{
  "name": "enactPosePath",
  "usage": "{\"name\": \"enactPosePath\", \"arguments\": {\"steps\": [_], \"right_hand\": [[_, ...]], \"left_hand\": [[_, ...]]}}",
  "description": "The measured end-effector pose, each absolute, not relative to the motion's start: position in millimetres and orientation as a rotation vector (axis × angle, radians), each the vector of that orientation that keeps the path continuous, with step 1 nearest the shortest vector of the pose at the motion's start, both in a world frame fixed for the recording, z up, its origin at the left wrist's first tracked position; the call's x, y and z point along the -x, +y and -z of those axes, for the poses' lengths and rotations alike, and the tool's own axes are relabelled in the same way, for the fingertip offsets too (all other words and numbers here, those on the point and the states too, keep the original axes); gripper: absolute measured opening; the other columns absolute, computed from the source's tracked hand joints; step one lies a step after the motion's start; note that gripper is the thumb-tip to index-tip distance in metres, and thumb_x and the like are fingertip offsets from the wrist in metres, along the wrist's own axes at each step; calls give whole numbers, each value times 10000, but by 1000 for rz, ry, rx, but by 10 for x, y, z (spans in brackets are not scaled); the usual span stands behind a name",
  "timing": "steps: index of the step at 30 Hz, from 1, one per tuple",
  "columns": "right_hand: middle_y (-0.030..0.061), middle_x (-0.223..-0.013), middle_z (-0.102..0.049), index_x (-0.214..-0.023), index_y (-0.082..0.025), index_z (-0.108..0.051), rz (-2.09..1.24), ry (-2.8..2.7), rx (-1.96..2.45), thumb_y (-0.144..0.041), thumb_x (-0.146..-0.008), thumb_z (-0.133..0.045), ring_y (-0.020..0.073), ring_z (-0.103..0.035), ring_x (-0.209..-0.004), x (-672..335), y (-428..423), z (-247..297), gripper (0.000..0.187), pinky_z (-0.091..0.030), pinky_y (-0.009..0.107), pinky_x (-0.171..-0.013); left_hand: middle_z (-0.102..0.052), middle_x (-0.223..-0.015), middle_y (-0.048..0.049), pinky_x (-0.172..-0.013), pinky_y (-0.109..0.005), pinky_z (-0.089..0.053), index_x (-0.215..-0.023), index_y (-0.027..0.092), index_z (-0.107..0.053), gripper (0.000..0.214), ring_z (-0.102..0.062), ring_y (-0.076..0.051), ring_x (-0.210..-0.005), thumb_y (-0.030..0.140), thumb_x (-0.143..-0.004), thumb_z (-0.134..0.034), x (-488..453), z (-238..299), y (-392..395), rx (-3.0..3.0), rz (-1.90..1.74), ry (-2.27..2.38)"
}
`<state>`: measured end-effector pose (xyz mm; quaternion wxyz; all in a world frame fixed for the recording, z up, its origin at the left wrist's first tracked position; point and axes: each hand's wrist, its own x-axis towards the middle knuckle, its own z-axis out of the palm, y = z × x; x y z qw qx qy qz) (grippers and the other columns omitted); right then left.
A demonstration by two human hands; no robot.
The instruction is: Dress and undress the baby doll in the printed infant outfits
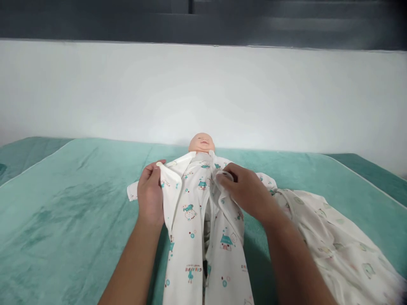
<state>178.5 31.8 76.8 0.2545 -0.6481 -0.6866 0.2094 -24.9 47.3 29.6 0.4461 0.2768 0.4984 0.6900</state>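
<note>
A baby doll (202, 143) lies on its back, its head toward the wall. It wears a white printed baby romper (190, 231) with teal houses and animal faces, the front of which hangs partly open down the middle. My left hand (150, 190) pinches the edge of the left front flap and holds it folded outward. With fingers closed, my right hand (240, 186) grips the edge of the right flap near the chest. Both sleeves stretch out sideways, partly hidden behind my hands. The doll's body is covered by cloth.
A second white printed garment (330, 241) lies crumpled at the right, close to my right forearm. Everything rests on a teal plush blanket (79, 220). A white wall (203, 89) stands behind, with a dark band above it.
</note>
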Motion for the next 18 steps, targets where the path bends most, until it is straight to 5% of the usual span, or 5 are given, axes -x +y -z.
{"name": "enactPosePath", "arguments": {"steps": [6,10,18], "right_hand": [[13,-558,-527,-605,-223,-453,-311,-1719,2171,-388,-787,-476,151,-443,-500,-2540,345,-813,247,-269,299,-492],[65,-654,-642,-666,-235,-554,-297,-1642,2427,-376,-716,-576,199,-528,-526,-2966,299,-717,151,-325,333,-517],[83,-1139,-641,-1042,-242,-608,-310,-1703,1812,-337,-817,-519,254,-606,-997,-2470,441,-575,260,-445,375,-784]], "left_hand": [[-592,-803,1,-713,-302,-511,-812,198,-552,83,-590,-152,-775,227,-753,-603,477,-165,594,-328,-1999,1242],[-507,-691,13,-681,-329,-515,-669,223,-404,206,-591,-173,-774,208,-742,-596,542,-112,628,-295,-1986,1323],[-553,-1235,3,-991,-388,-455,-935,238,-521,90,-493,-222,-1248,285,-859,-527,586,-182,555,-559,-2124,1430]]}}
